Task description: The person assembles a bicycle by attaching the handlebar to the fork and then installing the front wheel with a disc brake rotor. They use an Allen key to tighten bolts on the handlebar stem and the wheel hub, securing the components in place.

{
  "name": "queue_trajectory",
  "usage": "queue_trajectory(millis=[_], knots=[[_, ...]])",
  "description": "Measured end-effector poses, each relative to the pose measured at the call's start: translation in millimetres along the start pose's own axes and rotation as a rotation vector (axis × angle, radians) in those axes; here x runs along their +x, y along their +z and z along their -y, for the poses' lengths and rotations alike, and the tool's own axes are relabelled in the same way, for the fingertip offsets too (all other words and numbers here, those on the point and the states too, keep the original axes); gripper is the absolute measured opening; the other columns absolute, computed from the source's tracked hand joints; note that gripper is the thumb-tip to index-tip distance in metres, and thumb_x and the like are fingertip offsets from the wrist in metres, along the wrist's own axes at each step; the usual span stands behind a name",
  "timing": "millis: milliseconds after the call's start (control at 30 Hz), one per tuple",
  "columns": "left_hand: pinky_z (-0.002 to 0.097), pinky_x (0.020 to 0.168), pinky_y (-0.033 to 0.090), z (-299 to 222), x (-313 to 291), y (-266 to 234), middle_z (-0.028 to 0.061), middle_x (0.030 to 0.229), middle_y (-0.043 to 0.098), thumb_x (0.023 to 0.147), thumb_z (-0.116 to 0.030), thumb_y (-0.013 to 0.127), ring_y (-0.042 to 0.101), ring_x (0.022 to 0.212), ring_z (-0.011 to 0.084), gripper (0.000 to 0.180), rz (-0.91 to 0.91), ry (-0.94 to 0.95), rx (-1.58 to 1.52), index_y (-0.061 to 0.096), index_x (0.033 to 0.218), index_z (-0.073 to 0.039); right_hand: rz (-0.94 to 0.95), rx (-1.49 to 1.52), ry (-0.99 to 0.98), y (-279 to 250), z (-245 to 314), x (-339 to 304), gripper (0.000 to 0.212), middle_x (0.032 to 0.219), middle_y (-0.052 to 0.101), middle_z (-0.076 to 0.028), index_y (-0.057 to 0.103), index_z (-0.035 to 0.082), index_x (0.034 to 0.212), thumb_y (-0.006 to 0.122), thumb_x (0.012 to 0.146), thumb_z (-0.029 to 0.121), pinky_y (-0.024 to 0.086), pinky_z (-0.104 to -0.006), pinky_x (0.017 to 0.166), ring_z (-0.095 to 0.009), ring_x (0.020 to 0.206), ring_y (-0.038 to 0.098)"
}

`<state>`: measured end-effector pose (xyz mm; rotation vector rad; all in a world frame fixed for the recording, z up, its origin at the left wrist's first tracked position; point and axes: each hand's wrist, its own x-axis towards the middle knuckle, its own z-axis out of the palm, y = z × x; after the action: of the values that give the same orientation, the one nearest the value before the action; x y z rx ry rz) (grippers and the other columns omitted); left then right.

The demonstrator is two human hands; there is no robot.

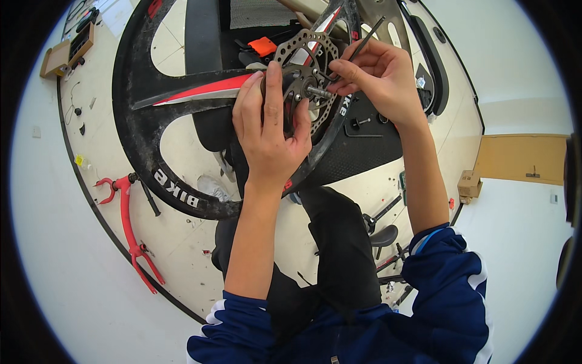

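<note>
A black bicycle wheel [130, 109] with thick spokes, some red and white, is in front of me. At its hub sits a perforated silver brake disc [301, 41], with a threaded axle [319, 93] sticking out of the middle. My left hand [270, 124] grips the disc near the hub, thumb and index finger on either side of its inner part. Pinched in my right hand [373, 76] is a dark hex key [370, 37], its long arm pointing up and right. The key's other end is near the disc's bolts; whether it sits in one I cannot tell.
Below my right hand, another hex key [364, 135] and a bolt [362, 122] lie on a black textured surface [357, 159]. An orange piece [262, 47] is behind the wheel. A red bicycle frame [126, 218] lies on the floor at left, a saddle [384, 236] at lower right.
</note>
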<state>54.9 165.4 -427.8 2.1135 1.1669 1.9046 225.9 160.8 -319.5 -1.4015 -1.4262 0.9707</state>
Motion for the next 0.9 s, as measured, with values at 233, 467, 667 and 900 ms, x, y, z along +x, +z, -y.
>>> queue_trajectory(millis=[233,467,667,900], knots=[[0.0386,0.099,0.041,0.5,-0.2,-1.4,0.0177,0.130,0.054,0.080,-0.011,0.076,0.050,0.119,0.0296,0.069,0.027,0.007,-0.001,0.048,0.141,0.005,0.006,0.105,0.110,-1.2,-7.6,6.6,0.019,0.084,0.070,-0.011,0.064,-0.003,0.099,0.072,0.091,0.012,0.060,-0.0233,0.061,-0.019,0.072,0.074],[0.0399,0.098,0.043,-1.7,1.4,0.9,0.0161,0.124,0.055,0.079,-0.010,0.074,0.054,0.116,0.0324,0.064,-0.021,-0.015,-0.004,0.053,0.139,0.001,0.010,0.276,0.215,-0.2,-12.7,8.8,0.018,0.087,0.070,-0.009,0.063,-0.002,0.100,0.072,0.091,0.012,0.059,-0.0206,0.063,-0.017,0.074,0.073],[0.0406,0.098,0.043,0.6,-1.0,1.6,0.0169,0.124,0.055,0.079,-0.010,0.074,0.054,0.116,0.0339,0.065,-0.023,-0.011,0.000,0.053,0.139,0.002,0.184,-0.559,-0.190,8.7,22.4,12.1,0.014,0.087,0.069,-0.006,0.061,0.000,0.094,0.071,0.088,0.008,0.057,-0.0259,0.062,-0.015,0.068,0.071],[0.0405,0.099,0.043,-2.4,1.7,2.6,0.0169,0.122,0.056,0.079,-0.011,0.073,0.055,0.116,0.0340,0.064,-0.020,-0.020,-0.030,0.053,0.139,0.002,-0.042,-0.936,-0.823,0.8,25.0,-13.5,0.017,0.085,0.070,-0.008,0.068,0.002,0.092,0.070,0.076,-0.004,0.056,-0.0309,0.061,-0.024,0.073,0.070]])
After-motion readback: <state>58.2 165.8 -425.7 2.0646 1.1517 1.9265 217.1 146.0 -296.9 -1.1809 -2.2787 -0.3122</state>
